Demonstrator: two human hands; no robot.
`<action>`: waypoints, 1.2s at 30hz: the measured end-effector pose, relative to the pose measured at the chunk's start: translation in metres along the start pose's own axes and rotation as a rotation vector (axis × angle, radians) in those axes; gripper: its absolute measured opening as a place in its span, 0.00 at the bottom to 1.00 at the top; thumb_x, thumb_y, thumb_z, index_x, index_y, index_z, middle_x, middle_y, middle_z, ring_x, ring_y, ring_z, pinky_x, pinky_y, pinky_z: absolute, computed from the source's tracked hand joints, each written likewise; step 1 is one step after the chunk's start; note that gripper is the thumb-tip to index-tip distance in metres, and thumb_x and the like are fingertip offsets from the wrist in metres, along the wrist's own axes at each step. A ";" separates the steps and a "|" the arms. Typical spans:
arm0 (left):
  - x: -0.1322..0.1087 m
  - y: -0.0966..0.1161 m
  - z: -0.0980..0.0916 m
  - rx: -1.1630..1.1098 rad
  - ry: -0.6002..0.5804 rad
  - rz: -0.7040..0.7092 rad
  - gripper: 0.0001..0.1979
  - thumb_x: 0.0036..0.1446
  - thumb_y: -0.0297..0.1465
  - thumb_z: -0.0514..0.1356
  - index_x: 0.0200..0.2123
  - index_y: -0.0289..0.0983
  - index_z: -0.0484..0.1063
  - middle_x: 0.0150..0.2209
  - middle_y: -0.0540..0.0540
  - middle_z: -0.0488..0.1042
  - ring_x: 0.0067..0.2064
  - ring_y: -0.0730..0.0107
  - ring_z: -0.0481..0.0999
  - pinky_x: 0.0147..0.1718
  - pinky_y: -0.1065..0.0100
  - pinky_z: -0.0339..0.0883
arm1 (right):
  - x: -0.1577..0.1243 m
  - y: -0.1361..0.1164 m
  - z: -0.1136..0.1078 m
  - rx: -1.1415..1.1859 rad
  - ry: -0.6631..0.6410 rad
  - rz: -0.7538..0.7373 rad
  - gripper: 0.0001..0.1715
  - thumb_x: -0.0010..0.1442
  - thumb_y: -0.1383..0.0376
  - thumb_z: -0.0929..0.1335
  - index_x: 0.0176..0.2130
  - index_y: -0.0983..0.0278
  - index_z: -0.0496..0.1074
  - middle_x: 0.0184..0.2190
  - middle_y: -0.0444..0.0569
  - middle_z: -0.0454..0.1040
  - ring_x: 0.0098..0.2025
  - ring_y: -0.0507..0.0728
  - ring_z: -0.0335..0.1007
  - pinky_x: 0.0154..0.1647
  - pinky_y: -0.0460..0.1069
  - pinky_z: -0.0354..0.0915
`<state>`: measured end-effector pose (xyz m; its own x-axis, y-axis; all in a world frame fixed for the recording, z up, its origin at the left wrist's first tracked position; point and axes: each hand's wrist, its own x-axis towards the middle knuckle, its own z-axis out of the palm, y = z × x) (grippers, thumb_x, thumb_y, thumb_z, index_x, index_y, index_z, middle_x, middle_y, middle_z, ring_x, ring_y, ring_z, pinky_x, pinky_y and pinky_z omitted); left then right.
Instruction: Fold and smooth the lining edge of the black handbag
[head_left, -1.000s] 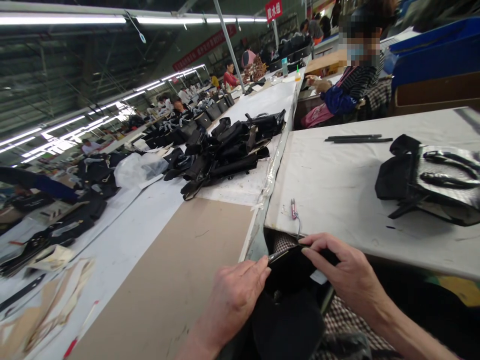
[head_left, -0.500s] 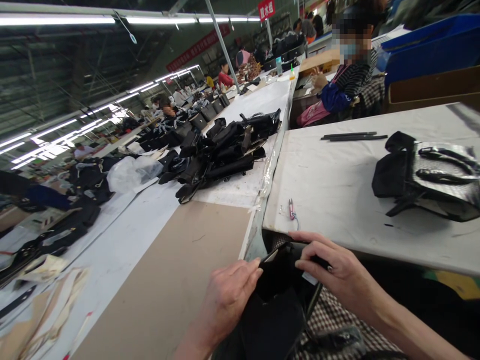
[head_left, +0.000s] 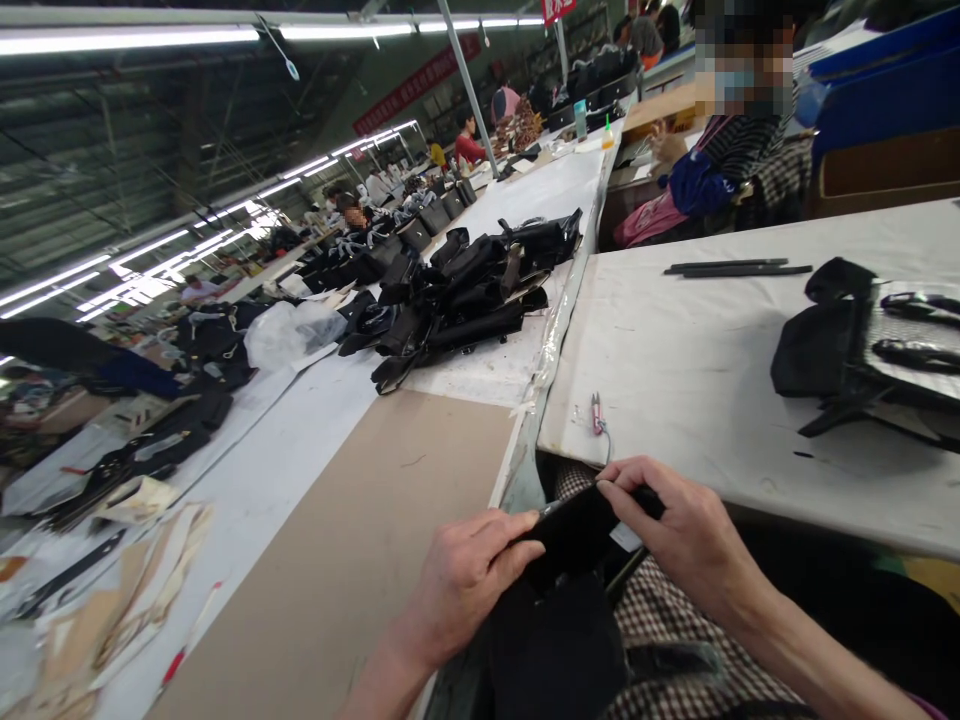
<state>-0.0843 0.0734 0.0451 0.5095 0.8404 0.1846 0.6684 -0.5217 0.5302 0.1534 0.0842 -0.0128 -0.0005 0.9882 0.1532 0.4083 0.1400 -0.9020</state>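
Note:
A black handbag (head_left: 559,640) rests on my lap, over a checked cloth (head_left: 675,610), with its mouth facing me. My left hand (head_left: 469,570) pinches the near left part of its rim between thumb and fingers. On the far right of the same rim, my right hand (head_left: 667,515) is closed with thumb and fingertips on the edge. A small white label (head_left: 624,537) shows inside the bag beside my right fingers. Below, a dark handle (head_left: 671,660) in clear wrap lies against the cloth. The bag's lower part is out of view.
Thread snips (head_left: 597,413) lie on the white table (head_left: 637,370), with black strips (head_left: 735,268) and another black bag (head_left: 832,340). Black bag pieces (head_left: 465,290) are heaped on the left bench. A brown board (head_left: 360,500) is nearer. A co-worker (head_left: 720,170) sits beyond.
My right hand has shifted its fingertips up to the bag's rim, and the rim between my hands is drawn straighter. The view has turned slightly left.

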 end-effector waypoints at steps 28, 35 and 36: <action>-0.015 0.018 0.010 0.392 0.136 0.017 0.12 0.63 0.27 0.55 0.27 0.36 0.71 0.24 0.51 0.66 0.25 0.75 0.66 0.25 0.70 0.56 | -0.001 0.014 -0.002 0.020 0.063 0.107 0.14 0.59 0.53 0.66 0.28 0.59 0.68 0.36 0.45 0.78 0.36 0.57 0.74 0.36 0.49 0.66; -0.007 0.020 0.005 0.222 0.094 -0.168 0.13 0.61 0.29 0.57 0.23 0.37 0.67 0.24 0.51 0.66 0.27 0.74 0.67 0.26 0.71 0.57 | -0.004 0.008 0.004 0.016 0.049 0.006 0.12 0.62 0.58 0.65 0.28 0.59 0.66 0.35 0.45 0.78 0.34 0.56 0.74 0.36 0.49 0.67; -0.006 0.020 0.003 0.170 0.060 -0.178 0.11 0.62 0.30 0.58 0.26 0.37 0.70 0.27 0.51 0.68 0.29 0.73 0.69 0.28 0.72 0.59 | -0.005 0.008 0.004 0.018 0.042 0.001 0.12 0.62 0.58 0.65 0.28 0.59 0.65 0.35 0.45 0.78 0.35 0.56 0.74 0.36 0.49 0.67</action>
<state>-0.0721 0.0575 0.0522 0.3464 0.9257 0.1520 0.8287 -0.3779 0.4128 0.1529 0.0806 -0.0220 0.0383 0.9850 0.1682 0.3917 0.1401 -0.9094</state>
